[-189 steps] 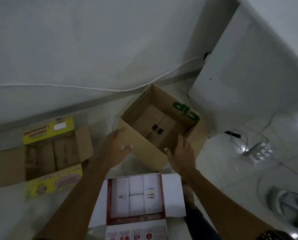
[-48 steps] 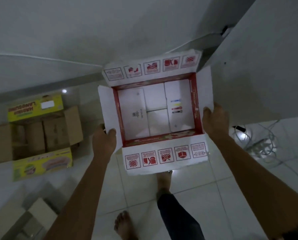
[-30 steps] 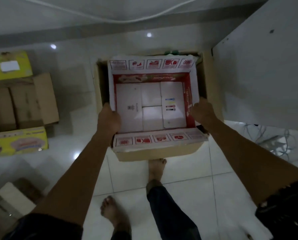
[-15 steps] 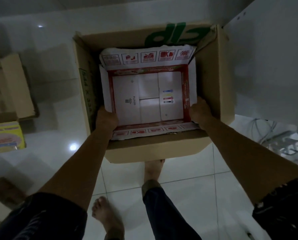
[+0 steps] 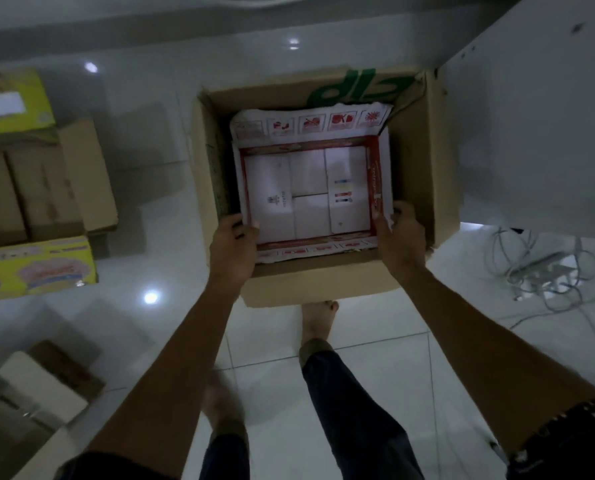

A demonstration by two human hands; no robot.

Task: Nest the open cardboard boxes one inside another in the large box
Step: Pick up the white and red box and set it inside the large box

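The large brown cardboard box (image 5: 417,174) with green lettering stands open on the tiled floor. A white box with red trim (image 5: 309,192) sits down inside it, flaps folded up against the walls. My left hand (image 5: 233,247) grips that white box's near left corner. My right hand (image 5: 400,233) holds its near right corner. An open yellow and brown box (image 5: 32,188) rests on the floor at the left. A smaller pale box (image 5: 36,386) lies at the lower left.
A white panel (image 5: 531,109) leans right beside the large box. A tangle of cables and a power strip (image 5: 545,268) lies on the floor at the right. My bare feet (image 5: 318,317) stand just in front of the large box.
The white box was lifted from the floor, carried over the large brown box and lowered into it. Over the last half second it sank a little deeper, both hands still on it.
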